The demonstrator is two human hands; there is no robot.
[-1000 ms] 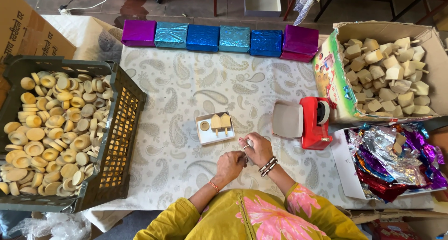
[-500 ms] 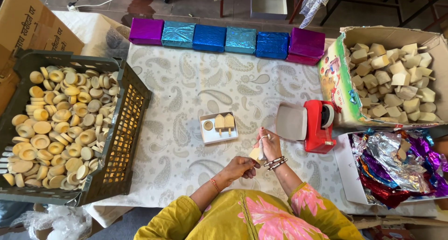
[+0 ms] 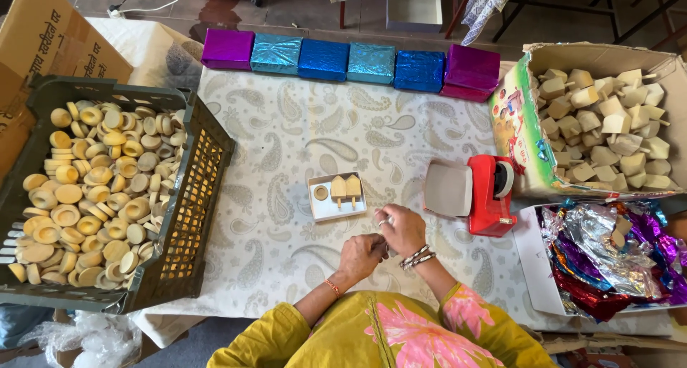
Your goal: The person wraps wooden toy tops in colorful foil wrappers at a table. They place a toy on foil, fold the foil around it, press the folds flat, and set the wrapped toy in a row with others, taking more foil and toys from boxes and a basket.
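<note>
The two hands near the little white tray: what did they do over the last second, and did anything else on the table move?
Half a second ago the right hand was raised apart from the left hand, holding a small pale piece; now both are back together, fingers meeting over something too small to make out. The small white tray, red tape dispenser, dark crate and foil-wrapped boxes stayed put.

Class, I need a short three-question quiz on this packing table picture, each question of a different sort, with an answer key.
1. True or false: the small white tray holds two wooden house-shaped pieces.
2. What stands right of the flat open box?
A. a kettle
B. a red tape dispenser
C. a lamp
3. What fills the dark crate?

Key
1. True
2. B
3. Round wooden pieces
</note>
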